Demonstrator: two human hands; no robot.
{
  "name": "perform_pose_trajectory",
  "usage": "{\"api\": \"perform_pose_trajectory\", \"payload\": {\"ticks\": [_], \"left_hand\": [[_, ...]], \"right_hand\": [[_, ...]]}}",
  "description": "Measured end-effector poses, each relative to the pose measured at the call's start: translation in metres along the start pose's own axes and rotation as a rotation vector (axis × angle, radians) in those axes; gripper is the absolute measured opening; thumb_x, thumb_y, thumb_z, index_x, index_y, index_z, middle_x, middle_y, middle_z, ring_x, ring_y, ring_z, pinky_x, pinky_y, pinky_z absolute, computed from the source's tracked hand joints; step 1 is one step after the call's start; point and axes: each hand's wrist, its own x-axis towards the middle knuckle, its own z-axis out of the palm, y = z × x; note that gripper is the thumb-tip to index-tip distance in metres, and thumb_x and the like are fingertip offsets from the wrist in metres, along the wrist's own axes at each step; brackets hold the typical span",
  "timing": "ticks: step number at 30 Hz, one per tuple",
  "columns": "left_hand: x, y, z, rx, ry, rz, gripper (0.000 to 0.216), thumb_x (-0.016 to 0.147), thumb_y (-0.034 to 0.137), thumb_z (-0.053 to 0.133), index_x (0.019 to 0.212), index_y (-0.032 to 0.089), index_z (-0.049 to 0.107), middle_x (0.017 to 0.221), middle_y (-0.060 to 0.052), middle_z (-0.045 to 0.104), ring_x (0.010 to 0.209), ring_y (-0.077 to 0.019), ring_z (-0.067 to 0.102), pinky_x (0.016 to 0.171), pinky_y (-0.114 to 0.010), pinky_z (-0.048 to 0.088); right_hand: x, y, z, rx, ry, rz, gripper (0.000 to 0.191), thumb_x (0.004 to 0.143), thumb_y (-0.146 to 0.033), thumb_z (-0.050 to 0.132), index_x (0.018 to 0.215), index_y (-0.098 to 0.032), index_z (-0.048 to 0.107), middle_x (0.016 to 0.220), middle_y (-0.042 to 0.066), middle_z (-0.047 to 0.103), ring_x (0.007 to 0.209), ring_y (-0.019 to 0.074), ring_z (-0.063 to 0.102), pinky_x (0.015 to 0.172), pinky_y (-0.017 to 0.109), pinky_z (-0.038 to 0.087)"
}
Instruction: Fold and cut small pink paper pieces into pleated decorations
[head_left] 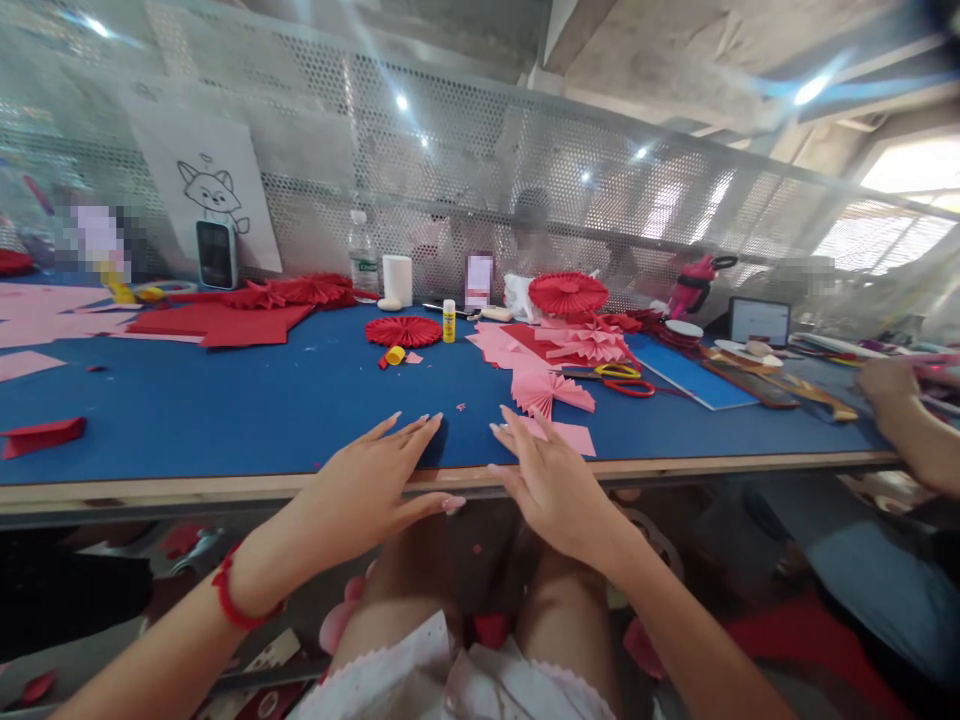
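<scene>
Both hands are at the near edge of the table, and neither one is pinching anything. The left hand (pixel 367 490) is spread open, with its fingertips on the blue table top (pixel 187 400) and its thumb out past the wood edge (pixel 225 486). A red string (pixel 240 590) goes around that wrist. The right hand (pixel 555 490) is spread open too, and its fingers reach onto a flat pink paper (pixel 570 437) at 12 o'clock (the fingers seem to rest on it, not grip it).

Just past that paper sits a folded pink paper fan (pixel 551 392) — it looks like a little half circle. Red paper shapes and pink paper scraps lie around it. A pair of scissors with yellow handles (pixel 619 371) and a pair with red handles (pixel 628 388) lie at 1 o'clock. At 11 o'clock, a round red paper fan (pixel 403 331) lies flat beside a glue stick (pixel 448 322), and a bigger red fan (pixel 568 293) stands farther off at 12 o'clock. A water bottle (pixel 362 252) stands near the back at 11 o'clock. At 2 o'clock, another person's hand (pixel 889 380) is at the far side of the table — that hand is not part of this pair.
</scene>
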Motion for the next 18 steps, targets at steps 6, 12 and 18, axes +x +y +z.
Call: {"api": "perform_pose_trajectory", "payload": {"ticks": [6,12,18], "left_hand": [[0.027,0.004,0.001,-0.041,0.000,-0.017,0.115,0.085,0.087,0.036,0.162,0.006,0.012,0.165,-0.017,0.030,0.148,-0.0397,0.039,0.121,-0.051,0.034],[0.013,0.015,0.000,-0.153,-0.054,0.101,0.114,0.083,0.086,0.043,0.163,0.011,0.012,0.167,-0.016,0.023,0.153,-0.0339,0.032,0.123,-0.049,0.033],[0.037,0.058,0.004,-0.238,-0.104,0.444,0.084,0.094,0.075,0.038,0.160,0.023,0.032,0.167,-0.009,0.024,0.156,-0.0274,0.023,0.129,-0.046,0.019]], "right_hand": [[0.021,-0.001,0.013,-0.012,-0.034,0.044,0.067,0.105,-0.031,0.043,0.157,0.005,0.020,0.145,0.022,0.058,0.140,0.0289,0.053,0.127,0.051,0.026],[0.001,0.025,-0.017,0.092,-0.086,0.109,0.063,0.106,-0.039,0.043,0.159,-0.009,0.028,0.145,0.017,0.060,0.142,0.0293,0.051,0.121,0.051,0.036],[-0.027,0.068,-0.049,0.130,-0.034,0.214,0.042,0.096,-0.036,0.060,0.136,-0.022,0.059,0.141,0.012,0.063,0.132,0.0305,0.056,0.115,0.050,0.041]]}}
